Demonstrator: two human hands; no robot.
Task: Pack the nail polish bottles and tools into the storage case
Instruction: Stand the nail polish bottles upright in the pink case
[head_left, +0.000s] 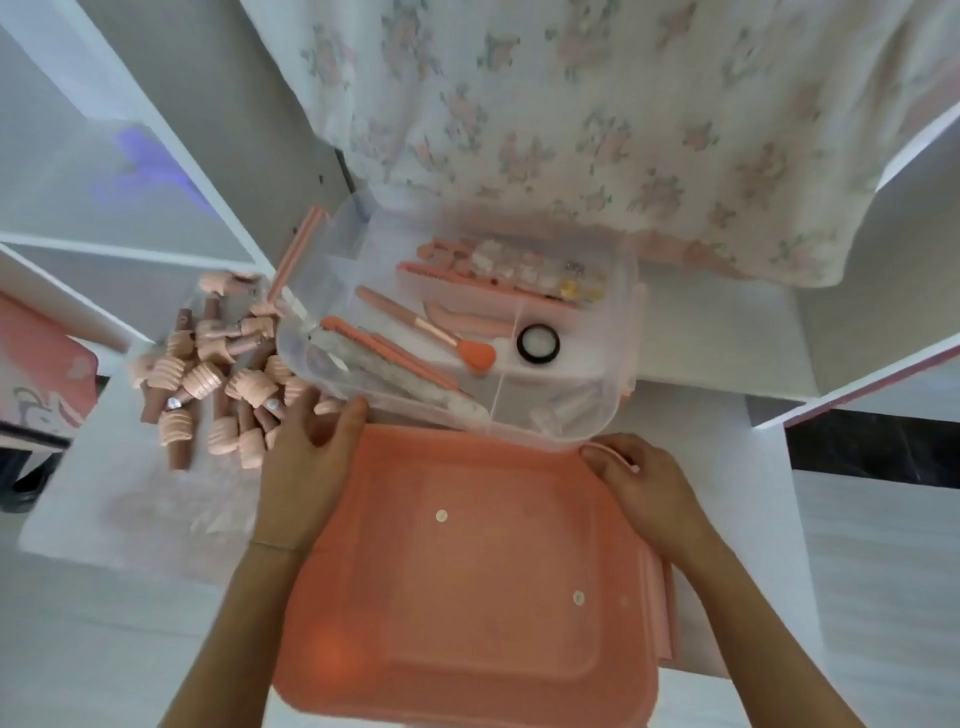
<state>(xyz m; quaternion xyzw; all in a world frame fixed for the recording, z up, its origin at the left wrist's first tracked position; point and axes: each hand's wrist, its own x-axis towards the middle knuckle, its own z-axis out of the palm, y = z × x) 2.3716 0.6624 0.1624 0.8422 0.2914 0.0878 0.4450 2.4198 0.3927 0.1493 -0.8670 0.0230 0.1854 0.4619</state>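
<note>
A white bench (727, 467) carries everything, and a flowered cloth (571, 104) hangs over its far side. The largest thing is the orange lid (467, 571) of the storage case, which lies flat at the near edge, its hinge side toward the clear tray (621, 332). This tray sits just beyond the lid and has several compartments; its long axis runs left to right, a little tilted. Inside it lie one pink brush (415, 325) with the orange head pointing to the near right, one long file (389, 358) lying the same way, and one black round jar (537, 343). To the left of the tray, a heap of pink nail polish bottles (218, 374) lies on the bench, pointing in many directions; they are too many and overlapped to count exactly. The left hand (306, 467) rests on the left corner of the lid, fingers relaxed, the thumb touching the tray edge. The right hand (644, 483) curls its fingers round the lid's right far corner.
</note>
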